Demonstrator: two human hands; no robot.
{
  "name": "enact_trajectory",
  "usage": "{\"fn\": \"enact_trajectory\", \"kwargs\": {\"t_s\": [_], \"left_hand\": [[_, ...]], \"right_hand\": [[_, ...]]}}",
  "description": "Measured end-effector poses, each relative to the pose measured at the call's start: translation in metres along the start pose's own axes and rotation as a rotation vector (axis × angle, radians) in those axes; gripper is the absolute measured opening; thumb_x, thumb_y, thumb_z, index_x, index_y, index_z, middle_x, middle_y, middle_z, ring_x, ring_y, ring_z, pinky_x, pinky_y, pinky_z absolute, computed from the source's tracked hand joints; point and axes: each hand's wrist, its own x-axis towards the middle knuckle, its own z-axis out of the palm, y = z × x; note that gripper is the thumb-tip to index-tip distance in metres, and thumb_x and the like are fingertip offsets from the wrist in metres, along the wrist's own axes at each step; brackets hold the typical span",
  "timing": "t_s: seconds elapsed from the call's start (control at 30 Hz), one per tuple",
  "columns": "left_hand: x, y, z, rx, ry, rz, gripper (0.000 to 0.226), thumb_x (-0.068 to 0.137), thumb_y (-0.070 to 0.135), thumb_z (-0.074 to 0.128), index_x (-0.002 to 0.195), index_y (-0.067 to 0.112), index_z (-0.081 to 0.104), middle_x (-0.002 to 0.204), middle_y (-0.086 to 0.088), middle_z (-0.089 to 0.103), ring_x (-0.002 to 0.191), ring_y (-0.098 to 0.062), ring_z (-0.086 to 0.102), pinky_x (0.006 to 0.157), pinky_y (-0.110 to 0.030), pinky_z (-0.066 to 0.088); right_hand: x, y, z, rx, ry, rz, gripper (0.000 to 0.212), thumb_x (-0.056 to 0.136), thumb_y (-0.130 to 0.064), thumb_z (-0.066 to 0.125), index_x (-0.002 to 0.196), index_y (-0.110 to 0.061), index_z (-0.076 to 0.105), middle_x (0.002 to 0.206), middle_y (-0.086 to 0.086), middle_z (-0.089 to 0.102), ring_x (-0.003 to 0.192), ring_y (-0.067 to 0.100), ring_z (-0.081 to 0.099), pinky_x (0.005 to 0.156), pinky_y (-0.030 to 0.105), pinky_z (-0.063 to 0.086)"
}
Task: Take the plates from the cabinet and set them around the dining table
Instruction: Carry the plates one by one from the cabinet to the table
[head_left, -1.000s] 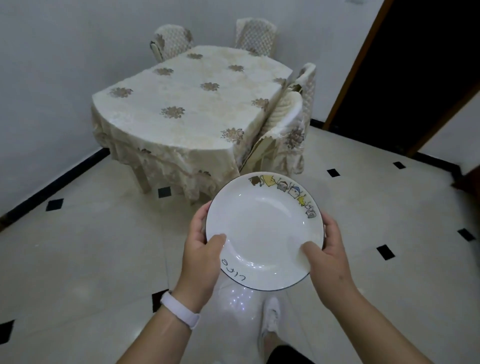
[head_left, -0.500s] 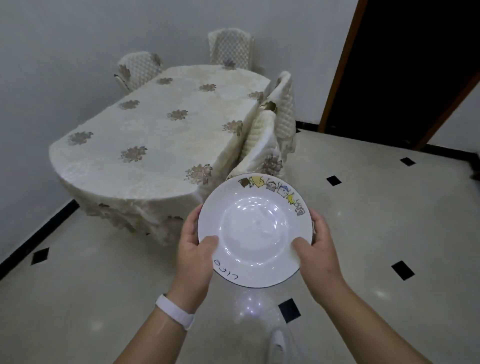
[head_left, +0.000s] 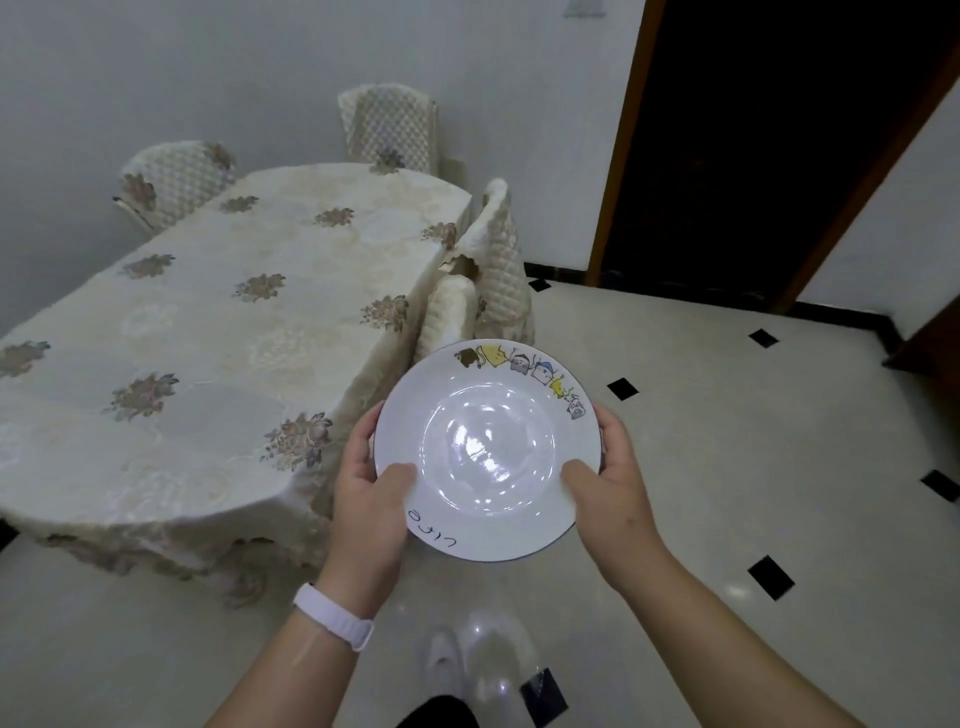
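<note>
Hands: left hand (head_left: 369, 499) and right hand (head_left: 613, 483) grip opposite rims of the glossy white round ceramic plate (head_left: 488, 452), thumbs on top, carrying it in the air.
Change: the oval worktop (head_left: 208, 322) under its cream floral cloth lies closer than a second ago; placing looks near.
Chairs: quilted cream chair covers (head_left: 498, 249), tucked in.

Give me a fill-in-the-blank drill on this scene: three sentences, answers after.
1. The left hand and right hand grip a plate whose colour is mostly ____.
2. A white band sits on the ____ wrist.
3. The doorway to the right of the table is ____ inside.
Missing words: white; left; dark.
</note>
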Motion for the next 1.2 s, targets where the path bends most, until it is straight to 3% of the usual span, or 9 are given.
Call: {"fn": "enact_trajectory", "kwargs": {"t_s": [0.13, 0.27, 0.37, 0.53, 0.73, 0.8, 0.9, 1.03, 1.2], "left_hand": [[0.051, -0.012, 0.01, 0.006, -0.006, -0.019, 0.063, 0.084, -0.014, 0.047, 0.12, 0.037, 0.06, 0.11, 0.014, 0.07, 0.101, -0.014, 0.067, 0.073, -0.032, 0.056], [0.116, -0.014, 0.021, -0.009, -0.029, -0.022, 0.061, 0.071, 0.002, 0.053, 0.122, 0.035, 0.06, 0.114, 0.011, 0.069, 0.105, -0.017, 0.066, 0.08, -0.039, 0.056], [0.174, -0.012, 0.029, -0.072, -0.046, -0.057, 0.057, 0.079, -0.008, 0.052, 0.12, 0.032, 0.061, 0.105, 0.013, 0.072, 0.096, -0.015, 0.068, 0.073, -0.035, 0.058], [0.264, -0.006, 0.036, -0.093, -0.038, -0.11, 0.062, 0.086, -0.014, 0.043, 0.128, 0.03, 0.057, 0.112, 0.012, 0.07, 0.108, -0.025, 0.064, 0.082, -0.048, 0.057], [0.341, 0.01, 0.042, -0.123, -0.061, -0.093, 0.059, 0.081, -0.01, 0.049, 0.119, 0.034, 0.06, 0.105, 0.017, 0.072, 0.095, -0.01, 0.068, 0.069, -0.028, 0.056], [0.355, 0.013, 0.036, -0.132, -0.044, -0.077, 0.059, 0.075, -0.002, 0.052, 0.122, 0.032, 0.06, 0.112, 0.009, 0.07, 0.1, -0.015, 0.067, 0.074, -0.033, 0.057], [0.373, 0.007, 0.023, -0.158, 0.031, -0.092, 0.062, 0.082, -0.011, 0.047, 0.124, 0.033, 0.059, 0.118, -0.001, 0.068, 0.106, -0.029, 0.065, 0.075, -0.04, 0.057], [0.382, 0.008, -0.003, -0.183, 0.15, -0.109, 0.058, 0.072, 0.003, 0.05, 0.115, 0.041, 0.062, 0.113, -0.001, 0.069, 0.106, -0.036, 0.064, 0.081, -0.056, 0.056], [0.389, 0.008, -0.032, -0.132, 0.33, -0.111, 0.052, 0.088, -0.01, 0.045, 0.12, 0.03, 0.055, 0.099, 0.0, 0.069, 0.08, -0.016, 0.069, 0.058, -0.027, 0.055]], "right_hand": [[0.05, 0.007, 0.007, -0.013, 0.014, 0.026, 0.062, 0.067, -0.008, 0.044, 0.118, -0.042, 0.053, 0.104, -0.023, 0.066, 0.097, 0.005, 0.065, 0.069, 0.023, 0.054], [0.111, 0.013, 0.025, -0.039, 0.016, 0.037, 0.064, 0.067, -0.008, 0.044, 0.119, -0.043, 0.052, 0.104, -0.023, 0.067, 0.096, 0.003, 0.065, 0.068, 0.021, 0.054], [0.163, 0.013, 0.043, -0.073, 0.018, 0.039, 0.066, 0.068, -0.007, 0.044, 0.123, -0.042, 0.051, 0.108, -0.022, 0.066, 0.1, 0.005, 0.064, 0.076, 0.028, 0.057], [0.245, 0.002, 0.077, -0.115, 0.03, 0.051, 0.063, 0.068, -0.008, 0.044, 0.122, -0.041, 0.05, 0.104, -0.021, 0.067, 0.098, 0.006, 0.064, 0.073, 0.027, 0.055], [0.303, -0.01, 0.111, -0.128, 0.065, 0.005, 0.061, 0.074, 0.0, 0.047, 0.124, -0.035, 0.049, 0.103, -0.021, 0.066, 0.096, 0.004, 0.063, 0.075, 0.023, 0.056], [0.32, -0.013, 0.122, -0.152, 0.045, 0.008, 0.062, 0.07, -0.004, 0.047, 0.123, -0.036, 0.05, 0.102, -0.021, 0.066, 0.095, 0.004, 0.063, 0.072, 0.022, 0.056], [0.347, -0.009, 0.14, -0.176, -0.028, 0.029, 0.062, 0.068, -0.006, 0.045, 0.121, -0.038, 0.05, 0.103, -0.021, 0.067, 0.095, 0.004, 0.064, 0.069, 0.02, 0.054], [0.374, -0.002, 0.172, -0.242, -0.184, 0.054, 0.06, 0.081, 0.004, 0.046, 0.117, -0.044, 0.05, 0.101, -0.023, 0.066, 0.093, -0.001, 0.063, 0.066, 0.016, 0.052], [0.402, 0.015, 0.208, -0.306, -0.387, 0.115, 0.062, 0.078, -0.007, 0.049, 0.124, -0.047, 0.046, 0.111, -0.02, 0.061, 0.099, 0.0, 0.061, 0.076, 0.026, 0.056]]}}
